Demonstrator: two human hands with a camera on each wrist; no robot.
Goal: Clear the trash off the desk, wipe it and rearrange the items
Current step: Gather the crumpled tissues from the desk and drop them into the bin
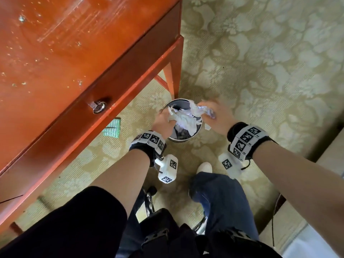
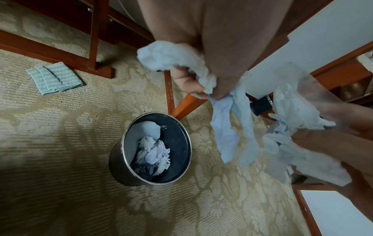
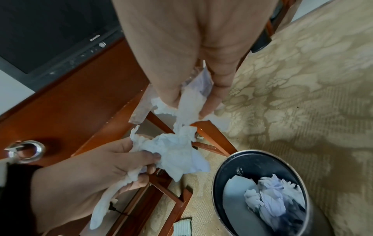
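Note:
Both hands hold crumpled white tissue (image 1: 183, 118) over a round dark metal trash bin (image 1: 197, 134) on the carpet beside the desk leg. My left hand (image 1: 166, 119) grips one wad (image 2: 171, 59) with curled fingers. My right hand (image 1: 206, 110) pinches more tissue (image 3: 187, 108) together with a thin clear wrapper (image 3: 201, 81). A strip of tissue bridges the two hands. In the left wrist view the bin (image 2: 121, 166) has crumpled paper (image 2: 155, 156) inside it. The red-orange desk (image 1: 61, 58) shows smears and specks on top.
A folded green cloth (image 1: 112, 129) lies on the carpet under the desk edge. A small white scrap (image 1: 208, 127) shows by the bin's right side. A drawer has a metal ring knob (image 1: 99, 107). A dark television (image 3: 50, 32) stands on the desk. My legs and shoe (image 1: 204, 167) are close behind the bin.

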